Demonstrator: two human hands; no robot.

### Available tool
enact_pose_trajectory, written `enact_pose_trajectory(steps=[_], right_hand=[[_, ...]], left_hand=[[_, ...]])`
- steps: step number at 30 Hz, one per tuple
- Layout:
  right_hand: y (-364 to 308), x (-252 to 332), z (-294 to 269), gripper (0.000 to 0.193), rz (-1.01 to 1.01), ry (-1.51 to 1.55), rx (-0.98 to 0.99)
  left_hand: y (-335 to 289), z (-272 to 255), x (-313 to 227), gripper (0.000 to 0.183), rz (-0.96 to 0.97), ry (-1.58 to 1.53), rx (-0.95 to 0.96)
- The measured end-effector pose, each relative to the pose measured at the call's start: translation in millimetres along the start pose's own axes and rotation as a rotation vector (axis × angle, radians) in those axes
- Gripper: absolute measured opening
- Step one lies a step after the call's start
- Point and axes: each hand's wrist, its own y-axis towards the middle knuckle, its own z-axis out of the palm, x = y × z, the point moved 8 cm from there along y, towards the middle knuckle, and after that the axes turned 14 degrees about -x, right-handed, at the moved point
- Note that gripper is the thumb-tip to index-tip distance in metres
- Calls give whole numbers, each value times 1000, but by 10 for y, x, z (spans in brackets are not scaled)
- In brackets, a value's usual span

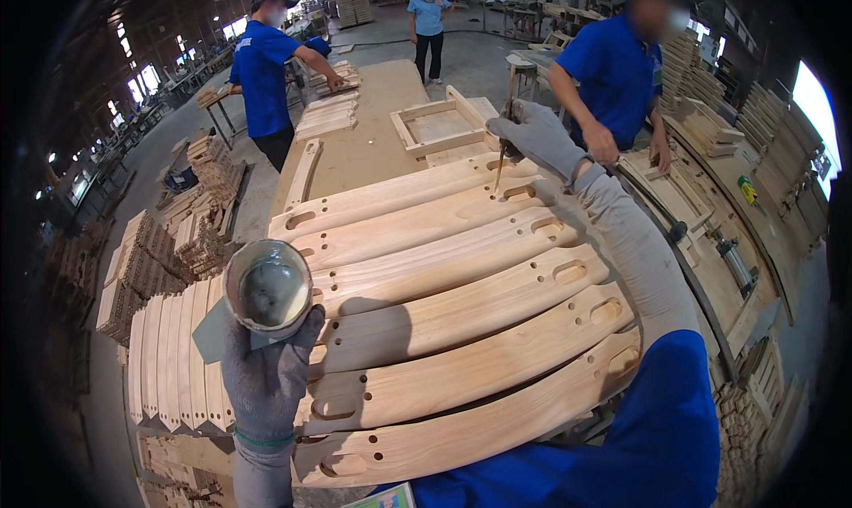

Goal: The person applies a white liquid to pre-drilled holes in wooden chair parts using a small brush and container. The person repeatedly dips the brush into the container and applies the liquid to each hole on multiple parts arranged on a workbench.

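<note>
My left hand (264,379), in a grey glove, is closed around a round cup (230,286) with whitish, glue-like liquid inside. A flat grey-green piece (210,334) shows beside the cup; whether I hold it too is unclear. My gloved right hand (546,140) grips a thin stick (499,173) upright. Its lower tip is at a small hole near the right end of a curved wooden slat (399,225). Several such slats lie side by side across the table before me, each with small round holes and an oblong slot near its ends.
Pale boards with pointed ends (173,357) stand in a row at left. A wooden frame (437,126) lies beyond the slats. One co-worker (612,82) works at a bench on the right; another (264,78) handles slats at the far left. A third person (429,24) stands farther back.
</note>
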Motion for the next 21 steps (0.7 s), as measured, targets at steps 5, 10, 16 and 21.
enact_pose_trajectory(steps=[5,10,16,21], right_hand=[[-70,-45,21,37,-21,47,-13],[-154,-76,129,32,-19,-85,48],[26,-126,72,42,-13,-27,-51],[16,-206,287,31,-48,-54,35]], left_hand=[[-61,-91,-14,58,233,233,29],[-92,-41,-50,60,341,350,0],[-84,-53,-59,59,373,384,-26],[-124,-21,-72,58,413,407,11]])
